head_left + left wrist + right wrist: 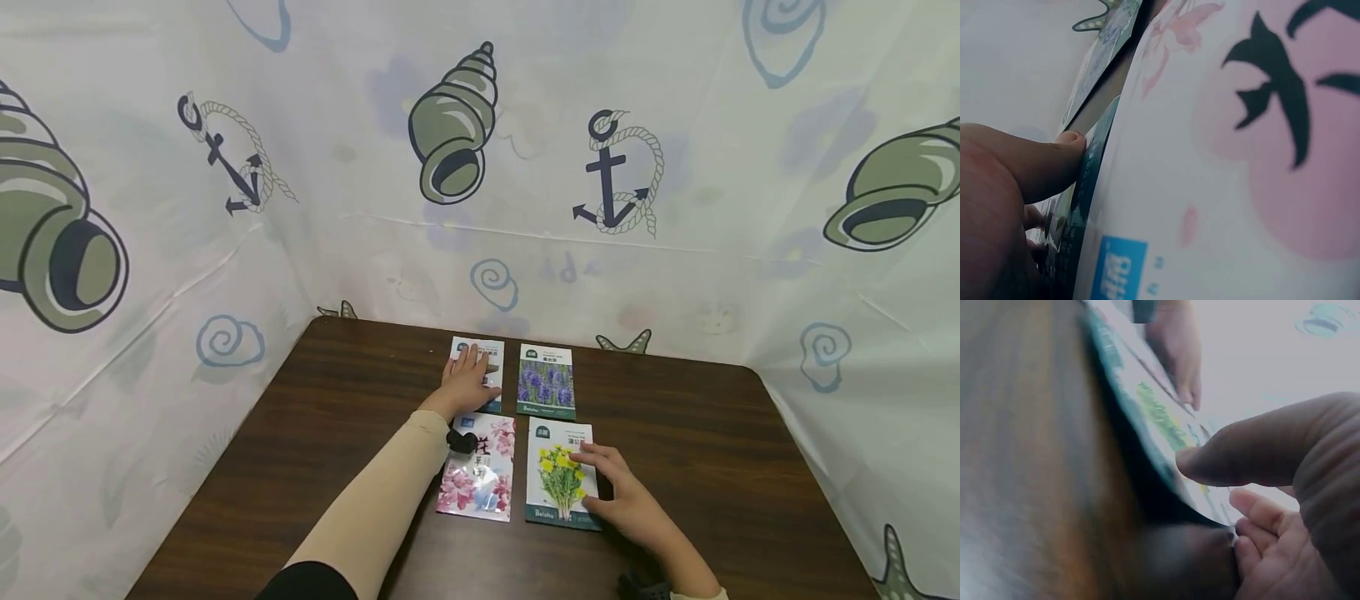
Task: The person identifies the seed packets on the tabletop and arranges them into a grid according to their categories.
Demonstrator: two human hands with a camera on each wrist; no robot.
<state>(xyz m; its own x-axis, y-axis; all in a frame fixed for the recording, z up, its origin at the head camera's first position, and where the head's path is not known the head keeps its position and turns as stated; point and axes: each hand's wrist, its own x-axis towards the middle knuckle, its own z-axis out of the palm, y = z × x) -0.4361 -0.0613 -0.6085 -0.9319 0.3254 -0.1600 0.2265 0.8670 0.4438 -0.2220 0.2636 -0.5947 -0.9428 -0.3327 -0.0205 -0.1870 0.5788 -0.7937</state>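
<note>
Four-packet rows aside, each seed packet lies flat on the table. My left hand [463,385] rests with spread fingers on the back left packet [493,406], covering most of its picture. Below that wrist lies a packet with pink blossoms [476,483], large in the left wrist view. My right hand [630,504] touches the right side of the yellow-flower packet [558,475], its thumb near the lower corner and fingers along the edge. In the right wrist view, the thumb [1210,461] lies over this packet's face, apart from the fingers. Behind it lies a purple-flower packet [546,383].
The packets lie on a dark brown wooden table [345,400] with rounded far corners. A pale cloth [360,250] printed with shells and anchors hangs around its back and sides. A dark band [461,442] sits at my left wrist.
</note>
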